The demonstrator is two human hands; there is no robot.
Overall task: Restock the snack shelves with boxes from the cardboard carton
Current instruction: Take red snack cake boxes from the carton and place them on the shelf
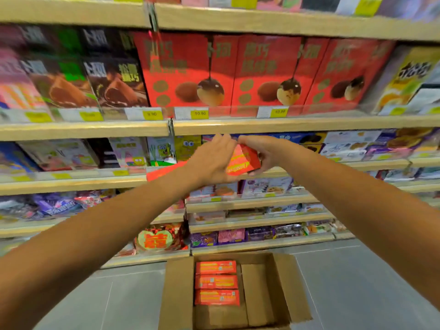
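Half hidden, a blurry red box (244, 160) is gripped by the right hand (264, 154) with curled fingers, while the left hand (212, 160) covers one end, fingers straight.

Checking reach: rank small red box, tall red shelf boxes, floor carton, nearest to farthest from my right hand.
1. The small red box, gripped by the right hand.
2. The tall red shelf boxes, just above.
3. The floor carton, far below.
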